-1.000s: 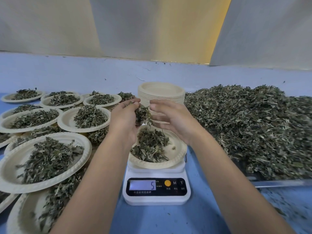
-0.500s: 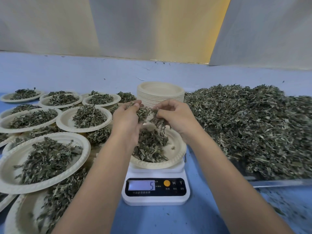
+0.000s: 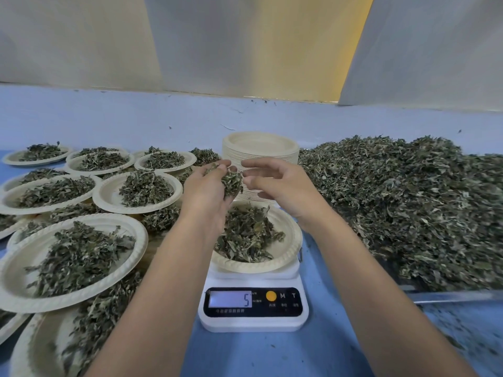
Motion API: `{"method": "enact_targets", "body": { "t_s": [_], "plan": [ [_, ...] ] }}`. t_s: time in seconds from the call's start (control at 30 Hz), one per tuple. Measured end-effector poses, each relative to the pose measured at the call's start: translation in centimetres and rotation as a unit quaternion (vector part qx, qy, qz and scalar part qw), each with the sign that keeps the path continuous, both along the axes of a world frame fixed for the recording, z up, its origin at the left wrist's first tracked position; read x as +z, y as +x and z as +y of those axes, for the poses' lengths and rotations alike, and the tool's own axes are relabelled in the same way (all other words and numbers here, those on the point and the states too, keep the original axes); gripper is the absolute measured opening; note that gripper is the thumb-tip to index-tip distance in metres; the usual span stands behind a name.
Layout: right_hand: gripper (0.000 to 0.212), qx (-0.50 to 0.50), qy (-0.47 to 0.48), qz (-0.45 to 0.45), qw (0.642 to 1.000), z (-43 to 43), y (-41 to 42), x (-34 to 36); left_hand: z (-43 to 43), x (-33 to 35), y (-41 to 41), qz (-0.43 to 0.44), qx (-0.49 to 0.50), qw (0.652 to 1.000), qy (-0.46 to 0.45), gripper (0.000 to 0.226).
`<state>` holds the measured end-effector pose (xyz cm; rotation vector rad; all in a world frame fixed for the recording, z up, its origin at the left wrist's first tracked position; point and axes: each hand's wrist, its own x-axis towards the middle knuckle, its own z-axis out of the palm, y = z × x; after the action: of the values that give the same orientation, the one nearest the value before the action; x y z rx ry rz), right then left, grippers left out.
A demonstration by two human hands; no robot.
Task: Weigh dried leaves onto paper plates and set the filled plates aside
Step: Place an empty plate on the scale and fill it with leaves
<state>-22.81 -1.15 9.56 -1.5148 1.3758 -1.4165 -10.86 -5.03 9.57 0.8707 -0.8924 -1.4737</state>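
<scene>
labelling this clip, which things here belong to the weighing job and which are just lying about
Job: left hand, held leaf clump, right hand, plate, scale, leaf pile, empty plate stack, filled plates.
Lying about: wall panels, stray bits on the blue table.

One scale (image 3: 253,308), one paper plate (image 3: 290,240) on it, one stack of empty plates (image 3: 261,148), one leaf heap (image 3: 394,208) at right, one handful of leaves (image 3: 232,183); at least nine filled plates (image 3: 109,197) left, overlapping, so the exact count is unclear.

Herb-packing workroom — scale (image 3: 253,308), leaf heap (image 3: 402,208), filled plates (image 3: 68,257)
</scene>
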Motion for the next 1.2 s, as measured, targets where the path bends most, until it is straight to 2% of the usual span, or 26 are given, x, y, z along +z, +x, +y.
{"method": "enact_targets", "body": {
  "t_s": [0.1,0.17,0.33,0.5,0.63,0.73,0.9,1.2],
  "plan": [
    [0.032,0.045,-0.038,0.02,0.998,0.2,0.8,0.0,0.3,0.0,-0.3,-0.004,0.002,1.0,-0.007,0.023],
    [0.035,0.022,-0.058,0.035,0.997,0.0,1.3,-0.3,0.4,-0.1,-0.5,-0.023,0.004,1.0,-0.011,0.027],
    [0.027,-0.04,-0.054,0.018,0.998,-0.3,2.0,-0.6,0.9,0.2,-0.8,-0.036,-0.016,0.999,-0.03,0.021],
    [0.023,-0.029,-0.05,-0.005,0.998,-0.4,1.4,-0.4,0.7,0.1,-0.4,-0.007,-0.04,0.999,-0.031,0.022],
    [0.022,-0.074,-0.045,-0.03,0.996,-0.6,0.5,-0.2,-0.1,0.1,0.3,0.022,-0.015,1.0,-0.007,0.019],
    [0.019,-0.063,-0.023,-0.036,0.997,-0.6,0.1,-0.3,-0.5,0.2,0.7,0.04,-0.01,0.999,0.001,0.018],
    [0.013,-0.055,-0.008,0.024,0.998,-0.7,0.3,-0.9,-0.9,0.2,1.1,0.031,0.012,0.999,-0.015,0.019],
    [0.015,-0.05,-0.015,-0.003,0.999,-0.6,0.5,-0.9,-0.9,0.2,1.1,0.03,0.019,0.999,-0.01,0.02]
  ]
}}
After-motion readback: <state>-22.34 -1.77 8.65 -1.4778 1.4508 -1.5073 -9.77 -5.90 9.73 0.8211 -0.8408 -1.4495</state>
